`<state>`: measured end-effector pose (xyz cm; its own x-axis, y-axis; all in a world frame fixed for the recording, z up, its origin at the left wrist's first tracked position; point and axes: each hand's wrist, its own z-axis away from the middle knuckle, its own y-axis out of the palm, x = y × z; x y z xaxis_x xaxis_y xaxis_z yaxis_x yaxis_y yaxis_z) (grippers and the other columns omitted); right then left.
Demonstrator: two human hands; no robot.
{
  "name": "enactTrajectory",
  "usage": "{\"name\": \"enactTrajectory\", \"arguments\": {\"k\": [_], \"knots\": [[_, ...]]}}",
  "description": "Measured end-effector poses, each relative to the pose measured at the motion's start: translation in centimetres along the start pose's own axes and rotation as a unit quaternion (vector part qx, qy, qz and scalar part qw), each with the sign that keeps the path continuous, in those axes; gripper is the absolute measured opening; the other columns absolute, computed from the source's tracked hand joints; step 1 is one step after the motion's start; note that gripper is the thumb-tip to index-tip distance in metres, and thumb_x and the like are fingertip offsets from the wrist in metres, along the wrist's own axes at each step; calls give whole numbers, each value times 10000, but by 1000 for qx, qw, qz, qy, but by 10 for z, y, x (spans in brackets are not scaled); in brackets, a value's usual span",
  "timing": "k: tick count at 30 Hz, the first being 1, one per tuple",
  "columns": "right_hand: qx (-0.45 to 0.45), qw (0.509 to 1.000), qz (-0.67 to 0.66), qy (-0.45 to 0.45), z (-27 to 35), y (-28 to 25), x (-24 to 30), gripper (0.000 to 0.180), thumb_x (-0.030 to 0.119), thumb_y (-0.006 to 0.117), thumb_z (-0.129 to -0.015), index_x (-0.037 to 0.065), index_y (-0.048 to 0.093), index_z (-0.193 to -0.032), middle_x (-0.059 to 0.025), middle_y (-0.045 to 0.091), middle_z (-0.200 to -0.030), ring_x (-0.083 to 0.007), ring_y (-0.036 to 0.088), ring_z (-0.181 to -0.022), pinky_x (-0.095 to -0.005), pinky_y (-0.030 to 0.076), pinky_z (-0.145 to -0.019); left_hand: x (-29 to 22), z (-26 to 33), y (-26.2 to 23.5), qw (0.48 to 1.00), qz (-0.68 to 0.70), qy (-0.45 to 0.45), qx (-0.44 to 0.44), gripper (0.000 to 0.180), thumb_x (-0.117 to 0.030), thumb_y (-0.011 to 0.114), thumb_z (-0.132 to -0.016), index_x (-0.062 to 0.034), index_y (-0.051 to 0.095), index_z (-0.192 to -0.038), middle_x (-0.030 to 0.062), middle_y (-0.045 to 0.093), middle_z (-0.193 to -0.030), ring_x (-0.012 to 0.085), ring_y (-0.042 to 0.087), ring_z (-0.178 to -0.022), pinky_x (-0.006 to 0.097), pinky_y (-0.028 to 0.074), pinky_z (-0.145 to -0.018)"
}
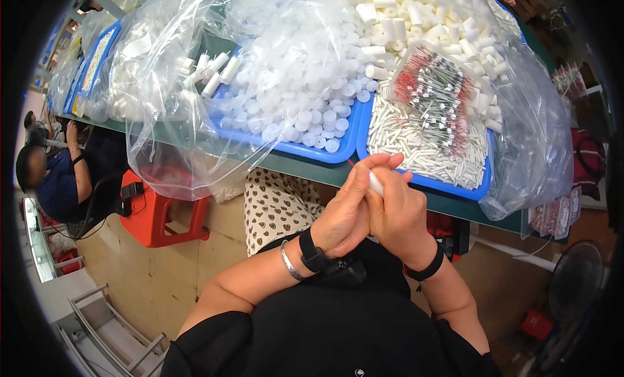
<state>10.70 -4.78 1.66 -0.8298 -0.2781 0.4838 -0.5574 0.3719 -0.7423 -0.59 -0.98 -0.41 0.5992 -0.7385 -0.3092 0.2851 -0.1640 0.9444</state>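
White cylinder (376, 182) grasped by fingers of both left hand (341, 214) and right hand (402, 211), equally near; held off near edge of green table (311, 173), by right blue tray's (452, 190) near-left corner. Long axis seemingly points traywards; mostly hidden.

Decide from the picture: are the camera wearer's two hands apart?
No, the left hand and right hand touch, with a white piece between them.

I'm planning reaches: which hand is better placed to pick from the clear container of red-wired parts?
Probably the right hand: it is nearer that clear container. The left hand sits farther left; both meet around a white piece.
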Motion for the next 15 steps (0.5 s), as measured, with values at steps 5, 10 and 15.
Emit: {"name": "enactTrajectory", "arguments": {"k": [5, 10, 15], "knots": [[30, 992, -103, 62, 0, -1, -5, 230, 58, 606, -928, -18, 539, -1134, -199, 653, -906, -382, 664, -734, -414, 515, -614, -17, -1, -1, 1000, -13, -24, 1, 598, -479, 290, -1046, -91, 268, -1500, 123, 306, -1549, 314, 340, -1409, 463, 329, -1144], [44, 985, -134, 98, 3, -1, 2, 228, 91, 592, -943, -15, 524, -1133, -208, 637, -965, -409, 653, -815, -437, 523, -646, -7, 1, -3, 986, -167, 9, -20, 656, -526, 252, -1035, -79, 235, -1516, 136, 325, -1542, 295, 402, -1372, 439, 352, -1125], [71, 943, -267, 184, 0, 2, -1, 224, 148, 536, -996, -14, 530, -1151, -119, 624, -881, -250, 612, -686, -336, 475, -576, -14, 4, 5, 978, -202, 0, -49, 654, -515, 248, -1041, -70, 230, -1520, 143, 336, -1535, 295, 419, -1359, 433, 373, -1111]]}}
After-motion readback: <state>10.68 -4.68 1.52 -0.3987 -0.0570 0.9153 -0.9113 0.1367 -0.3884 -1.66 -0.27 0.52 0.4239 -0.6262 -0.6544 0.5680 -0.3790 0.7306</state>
